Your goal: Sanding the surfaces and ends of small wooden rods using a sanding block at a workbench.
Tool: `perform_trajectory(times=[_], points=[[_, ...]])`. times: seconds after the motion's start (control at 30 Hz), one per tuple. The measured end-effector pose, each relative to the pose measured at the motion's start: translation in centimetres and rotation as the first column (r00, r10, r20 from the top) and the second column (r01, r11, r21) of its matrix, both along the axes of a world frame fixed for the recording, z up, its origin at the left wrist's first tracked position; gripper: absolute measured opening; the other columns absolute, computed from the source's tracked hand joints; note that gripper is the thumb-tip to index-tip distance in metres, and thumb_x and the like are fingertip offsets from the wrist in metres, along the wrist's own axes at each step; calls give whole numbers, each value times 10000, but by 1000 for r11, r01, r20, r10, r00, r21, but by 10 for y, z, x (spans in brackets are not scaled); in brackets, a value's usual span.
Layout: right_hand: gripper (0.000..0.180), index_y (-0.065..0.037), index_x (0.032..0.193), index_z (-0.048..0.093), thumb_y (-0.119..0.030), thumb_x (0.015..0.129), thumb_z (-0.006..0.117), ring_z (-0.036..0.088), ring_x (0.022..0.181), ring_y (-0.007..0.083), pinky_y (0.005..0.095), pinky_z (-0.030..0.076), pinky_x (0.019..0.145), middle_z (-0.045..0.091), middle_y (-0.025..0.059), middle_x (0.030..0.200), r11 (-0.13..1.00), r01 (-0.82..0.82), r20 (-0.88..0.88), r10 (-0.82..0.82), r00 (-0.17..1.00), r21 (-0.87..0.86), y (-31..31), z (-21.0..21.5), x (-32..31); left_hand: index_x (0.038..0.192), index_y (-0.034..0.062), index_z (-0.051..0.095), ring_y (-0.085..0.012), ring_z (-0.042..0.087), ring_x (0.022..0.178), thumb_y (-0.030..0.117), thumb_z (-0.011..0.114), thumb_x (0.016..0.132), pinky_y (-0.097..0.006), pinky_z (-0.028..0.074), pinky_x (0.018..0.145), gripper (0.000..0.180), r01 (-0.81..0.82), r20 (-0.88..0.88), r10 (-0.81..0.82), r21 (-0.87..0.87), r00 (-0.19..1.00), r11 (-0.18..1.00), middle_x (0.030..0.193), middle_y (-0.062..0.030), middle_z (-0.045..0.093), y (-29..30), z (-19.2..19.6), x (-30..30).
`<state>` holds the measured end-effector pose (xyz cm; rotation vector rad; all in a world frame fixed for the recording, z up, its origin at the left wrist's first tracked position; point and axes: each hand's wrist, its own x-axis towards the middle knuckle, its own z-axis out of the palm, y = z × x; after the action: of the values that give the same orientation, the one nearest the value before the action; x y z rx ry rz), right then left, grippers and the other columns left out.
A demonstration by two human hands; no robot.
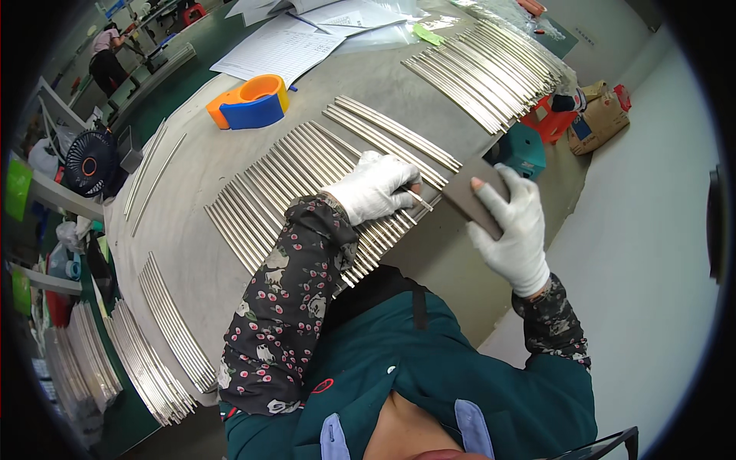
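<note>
White gloves with bare fingertips cover both my hands. My left hand (369, 188) rests over a row of slim silvery metal rods (264, 192) laid side by side on the grey table. Its fingers are closed on one metal rod (419, 201), whose end sticks out past them toward the table's right edge. Off that edge, my right hand (517, 234) grips a flat grey-brown block (469, 192) that looks like a sanding sponge. The block's near corner is close to the rod ends; whether it touches any cannot be told.
A few separate rods (395, 134) lie just beyond the row, and a larger batch (483, 73) lies at the far right. More bundles (146, 360) are at the left. An orange and blue tape dispenser (253, 103), papers (284, 46) and a fan (90, 162) stand around.
</note>
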<state>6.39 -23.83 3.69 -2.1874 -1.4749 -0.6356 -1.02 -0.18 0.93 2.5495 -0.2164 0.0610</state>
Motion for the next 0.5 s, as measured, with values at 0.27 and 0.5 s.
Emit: perform_trajectory(times=[0.27,0.5], points=[[500,-100,1086,632,-200,608,740,534,966,356,430,479,816,524,207,1172,992,125,94,-127,988,19,8,1,8,894,91,663,-290,631,886,232,626,836,-418,406,836,156,41,45,-42,29,998,999,835,-88,676,2,-8,3],[512,-105,1135,611,-154,637,723,520,1000,354,424,471,840,518,196,1197,987,151,53,-153,987,50,0,-13,15,879,97,660,-288,625,871,241,670,818,-423,438,794,157,26,70,-29,43,997,999,840,-75,665,3,-8,2]])
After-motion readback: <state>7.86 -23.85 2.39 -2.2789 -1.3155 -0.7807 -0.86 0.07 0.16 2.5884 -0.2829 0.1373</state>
